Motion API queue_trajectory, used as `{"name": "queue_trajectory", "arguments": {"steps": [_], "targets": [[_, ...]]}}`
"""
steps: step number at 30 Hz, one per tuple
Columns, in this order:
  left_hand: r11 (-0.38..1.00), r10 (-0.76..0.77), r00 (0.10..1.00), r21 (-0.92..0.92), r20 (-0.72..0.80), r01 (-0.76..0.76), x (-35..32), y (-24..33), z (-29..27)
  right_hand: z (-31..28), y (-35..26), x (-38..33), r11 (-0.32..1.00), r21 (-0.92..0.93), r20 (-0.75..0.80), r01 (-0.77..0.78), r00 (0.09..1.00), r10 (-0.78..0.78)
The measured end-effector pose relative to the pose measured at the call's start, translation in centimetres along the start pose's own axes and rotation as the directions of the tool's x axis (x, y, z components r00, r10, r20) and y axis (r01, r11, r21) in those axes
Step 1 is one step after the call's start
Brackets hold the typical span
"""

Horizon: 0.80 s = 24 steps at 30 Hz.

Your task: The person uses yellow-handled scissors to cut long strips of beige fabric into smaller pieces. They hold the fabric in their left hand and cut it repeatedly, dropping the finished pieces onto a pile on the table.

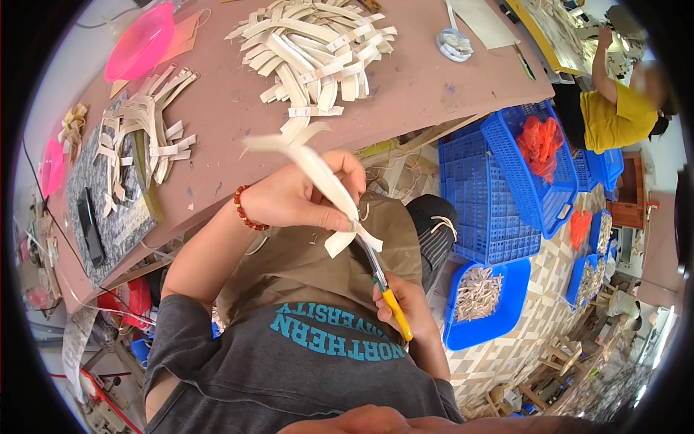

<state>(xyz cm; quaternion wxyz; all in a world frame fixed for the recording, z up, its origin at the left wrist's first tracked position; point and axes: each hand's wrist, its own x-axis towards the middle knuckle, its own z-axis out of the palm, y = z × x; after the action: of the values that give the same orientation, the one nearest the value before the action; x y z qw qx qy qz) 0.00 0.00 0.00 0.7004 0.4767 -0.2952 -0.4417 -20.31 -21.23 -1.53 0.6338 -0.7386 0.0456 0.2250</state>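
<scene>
My left hand point(307, 195) pinches a cream strap piece point(322, 173) with forked ends between thumb and fingers, in front of my body. Its lower ends spread out below the thumb. My right hand point(406, 298) is closed round a yellow-handled tool point(394, 309) with a slim metal end. That metal end reaches up to the strap's lower fork, just below my left thumb. Whether the tip is touching or cutting the strap, I cannot tell. Beyond my hands, a large heap of similar cream straps point(311, 47) lies on the brownish-pink table point(412, 94).
More straps point(148, 119) hang over a grey board point(90, 166) at left, near a dark phone-like object point(90, 226). A pink bowl point(148, 40) sits behind. Blue crates point(484, 195) and a blue tub point(499, 329) of small pieces stand right. A person in yellow point(618, 116) works beyond.
</scene>
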Motion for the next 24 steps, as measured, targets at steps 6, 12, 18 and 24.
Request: {"name": "queue_trajectory", "arguments": {"steps": [6, 12, 18, 24], "targets": [[0.986, -0.087, 0.971, -0.156, -0.224, 0.053, -0.1, 0.3, 1.5, 0.1, 0.5, 0.1, 0.999, 0.033, -0.032, 0.003, 0.999, -0.001], [0.992, -0.092, 0.983, -0.105, -0.157, 0.076, 0.1, 0.5, 2.0, 1.6, 0.8, 1.0, 0.991, 0.133, -0.025, -0.034, 0.999, 0.038], [0.991, -0.096, 0.983, -0.111, -0.156, 0.079, 0.2, 0.8, 1.8, 1.7, 0.9, 1.0, 0.987, 0.159, 0.010, -0.010, 1.000, 0.009], [0.991, -0.083, 0.984, -0.119, -0.161, 0.064, 0.2, 1.0, 1.8, 2.0, 1.4, 0.5, 0.936, 0.350, 0.041, -0.027, 0.999, 0.013]]}}
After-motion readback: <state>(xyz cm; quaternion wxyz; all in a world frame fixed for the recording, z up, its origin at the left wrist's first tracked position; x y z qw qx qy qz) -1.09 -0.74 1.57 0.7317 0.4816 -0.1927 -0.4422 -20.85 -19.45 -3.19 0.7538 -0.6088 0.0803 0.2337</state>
